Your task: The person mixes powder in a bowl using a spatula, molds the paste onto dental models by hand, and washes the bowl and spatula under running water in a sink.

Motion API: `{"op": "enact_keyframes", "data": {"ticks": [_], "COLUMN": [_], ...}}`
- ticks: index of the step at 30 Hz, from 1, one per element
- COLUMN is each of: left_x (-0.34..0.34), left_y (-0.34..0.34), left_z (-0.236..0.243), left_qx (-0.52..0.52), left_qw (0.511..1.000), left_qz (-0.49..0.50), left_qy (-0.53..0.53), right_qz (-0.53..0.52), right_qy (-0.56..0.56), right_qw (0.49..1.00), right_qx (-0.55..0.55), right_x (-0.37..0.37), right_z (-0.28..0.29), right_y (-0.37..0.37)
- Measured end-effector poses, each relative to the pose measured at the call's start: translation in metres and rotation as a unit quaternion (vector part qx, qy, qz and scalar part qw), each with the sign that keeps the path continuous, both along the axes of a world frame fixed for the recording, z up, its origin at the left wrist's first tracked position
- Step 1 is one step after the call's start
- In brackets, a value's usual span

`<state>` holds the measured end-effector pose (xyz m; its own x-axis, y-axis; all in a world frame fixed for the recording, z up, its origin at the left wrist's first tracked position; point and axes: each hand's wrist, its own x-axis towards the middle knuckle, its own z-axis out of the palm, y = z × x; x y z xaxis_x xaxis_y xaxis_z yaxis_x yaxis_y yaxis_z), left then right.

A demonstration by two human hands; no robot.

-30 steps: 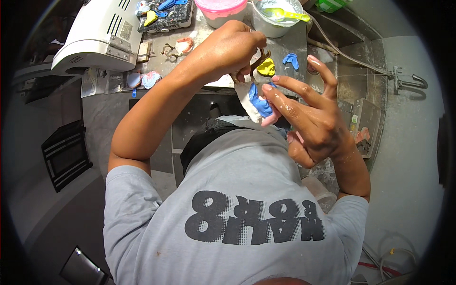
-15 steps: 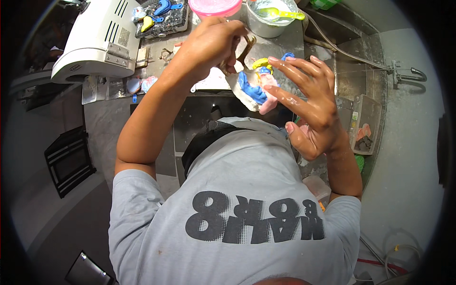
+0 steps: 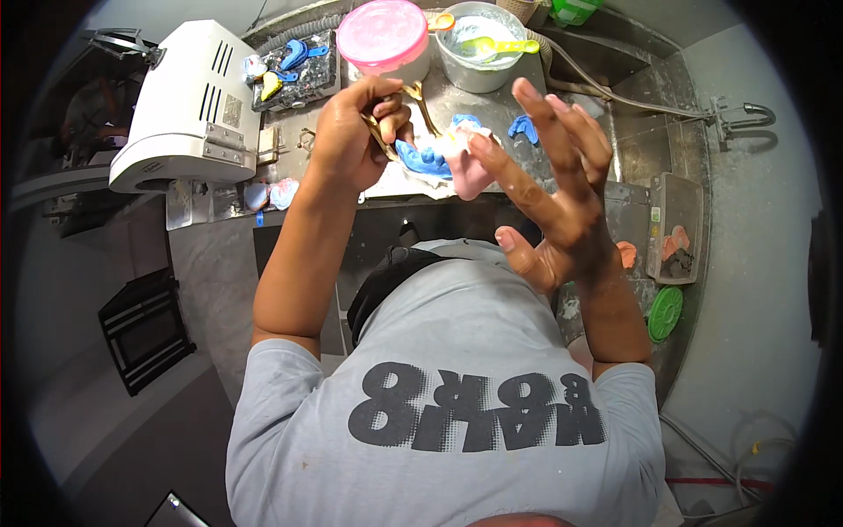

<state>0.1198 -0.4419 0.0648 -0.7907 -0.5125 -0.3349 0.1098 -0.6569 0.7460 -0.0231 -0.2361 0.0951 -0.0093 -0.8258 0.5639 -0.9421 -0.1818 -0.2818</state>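
My left hand (image 3: 362, 132) is closed on a brass-coloured metal frame that looks like a dental articulator (image 3: 425, 110), its two arms spreading from my fingers. At the frame's end is a lumpy blue dental impression (image 3: 426, 162), with white plaster under it and a smooth pink piece (image 3: 471, 176) on its right side. My right hand (image 3: 562, 198) has its fingers spread and looks wet. Its index fingertip overlaps the white and pink part; whether it touches cannot be told. A loose blue piece (image 3: 524, 130) lies on the counter behind my right hand.
A white machine (image 3: 189, 105) stands at the left, beside a black tray (image 3: 307, 83) holding blue impression trays. Behind my hands are a pink-lidded tub (image 3: 383, 35) and a grey bowl (image 3: 479, 75) with a green spoon (image 3: 500, 47). A clear bin (image 3: 678, 228) sits at the right, near a tap (image 3: 755, 123).
The articulator with the blue impression has shifted left and tilted, so its pink side shows more. My left hand has moved lower in view; my right hand has turned, its fingers pointing more upward.
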Motion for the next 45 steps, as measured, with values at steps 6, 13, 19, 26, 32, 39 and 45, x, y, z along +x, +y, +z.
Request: {"op": "enact_keyframes", "data": {"ticks": [6,13,19,26,32,39,45], "left_x": [-0.001,0.007,0.016,0.009,-0.002,0.003,0.010], "left_y": [0.006,0.004,0.001,0.008,0.022,0.026,0.026], "left_z": [-0.004,-0.008,-0.016,-0.018,-0.012,-0.016,-0.027], "left_qx": [0.070,0.076,0.067,0.088,0.121,0.164,0.232], "left_qw": [0.997,0.995,0.991,0.989,0.990,0.983,0.965], "left_qz": [0.009,0.028,0.068,0.049,0.022,-0.020,-0.051], "left_qy": [0.029,0.053,0.098,0.106,0.067,0.078,0.108], "right_qz": [0.001,-0.187,-0.633,-0.562,-0.069,0.093,0.086], "right_qy": [0.005,-0.048,-0.399,-0.180,-0.043,0.003,0.025], "right_qw": [1.000,0.980,0.593,0.763,0.997,0.995,0.996], "right_qx": [0.003,-0.037,0.297,0.265,-0.007,0.034,0.025], "right_x": [0.006,-0.132,-0.306,-0.251,-0.075,-0.011,-0.008], "right_z": [0.000,-0.060,-0.220,-0.133,0.006,0.040,0.030], "right_y": [-0.002,0.041,0.208,0.160,0.040,-0.008,-0.009]}}
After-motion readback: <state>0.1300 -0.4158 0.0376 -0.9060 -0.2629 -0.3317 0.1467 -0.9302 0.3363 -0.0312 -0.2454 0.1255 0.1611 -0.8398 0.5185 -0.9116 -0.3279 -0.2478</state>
